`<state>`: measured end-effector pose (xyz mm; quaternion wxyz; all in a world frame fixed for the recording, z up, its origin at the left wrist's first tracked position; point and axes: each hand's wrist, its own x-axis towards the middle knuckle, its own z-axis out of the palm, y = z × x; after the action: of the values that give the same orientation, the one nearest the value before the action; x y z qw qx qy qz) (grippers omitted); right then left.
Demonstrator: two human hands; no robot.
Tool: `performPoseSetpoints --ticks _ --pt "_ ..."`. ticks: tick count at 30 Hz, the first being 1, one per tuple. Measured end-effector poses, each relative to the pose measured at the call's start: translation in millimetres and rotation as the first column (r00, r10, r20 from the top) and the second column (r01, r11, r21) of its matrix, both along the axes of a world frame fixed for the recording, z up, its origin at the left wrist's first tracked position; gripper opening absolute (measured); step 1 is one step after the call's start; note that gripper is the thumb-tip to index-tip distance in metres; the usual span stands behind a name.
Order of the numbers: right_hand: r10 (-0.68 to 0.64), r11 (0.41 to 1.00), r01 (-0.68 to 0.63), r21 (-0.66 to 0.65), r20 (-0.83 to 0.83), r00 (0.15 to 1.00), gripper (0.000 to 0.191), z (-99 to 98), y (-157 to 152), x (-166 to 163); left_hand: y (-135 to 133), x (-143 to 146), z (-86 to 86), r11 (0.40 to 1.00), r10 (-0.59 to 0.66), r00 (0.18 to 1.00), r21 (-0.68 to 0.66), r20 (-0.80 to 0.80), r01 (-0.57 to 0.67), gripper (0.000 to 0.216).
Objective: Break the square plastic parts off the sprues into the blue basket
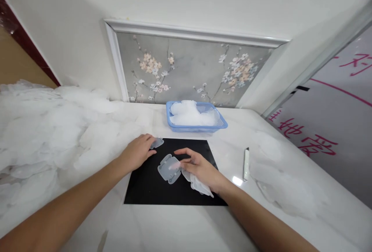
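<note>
A clear, rounded plastic piece (169,168) with small tabs at its corners lies flat on the black mat (151,190) in the middle of the bench (180,228). The right hand (200,168) touches it with its outstretched fingers (181,152), while the other fingers curl around a stack (200,186) of similar pieces. The left hand (139,151) rests flat, fingers apart, on 1 small piece (157,143). Behind the mat, a blue basket (174,127) holds more clear pieces. A knife (246,163) lies to the right and a heap (43,128) to the left.
</note>
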<state>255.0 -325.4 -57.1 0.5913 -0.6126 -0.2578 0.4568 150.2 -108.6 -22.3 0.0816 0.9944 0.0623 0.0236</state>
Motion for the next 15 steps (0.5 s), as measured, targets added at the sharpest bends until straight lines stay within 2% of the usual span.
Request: performPoseSetpoints --ticks 2,4,10,12,15 --pt "0.010 1.000 -0.010 0.006 0.012 1.000 0.044 0.3 0.1 -0.2 0.2 6.9 -5.4 0.999 -0.022 1.000 0.040 -0.016 0.022 0.014" --pt "0.015 1.000 -0.015 0.005 0.018 1.000 0.042 0.6 0.3 0.1 -6.3 6.8 -7.7 0.995 -0.055 0.998 0.084 -0.022 0.057 0.018" --pt "0.011 1.000 -0.012 -0.025 -0.020 1.000 0.038 2.0 -1.2 4.7 -43.2 -29.2 -7.5 0.976 -0.189 0.982 0.101 -0.028 0.191 0.011" --pt "0.023 0.999 -0.024 -0.045 -0.032 0.999 0.038 2.4 -2.0 6.1 -46.3 -40.8 -9.8 0.982 -0.179 0.984 0.052 -0.010 0.179 0.011" --pt "0.024 0.998 -0.028 -0.051 -0.074 0.997 0.038 3.4 -2.6 6.6 -37.9 -48.5 -10.6 0.991 -0.068 0.994 -0.112 0.090 0.078 0.022"
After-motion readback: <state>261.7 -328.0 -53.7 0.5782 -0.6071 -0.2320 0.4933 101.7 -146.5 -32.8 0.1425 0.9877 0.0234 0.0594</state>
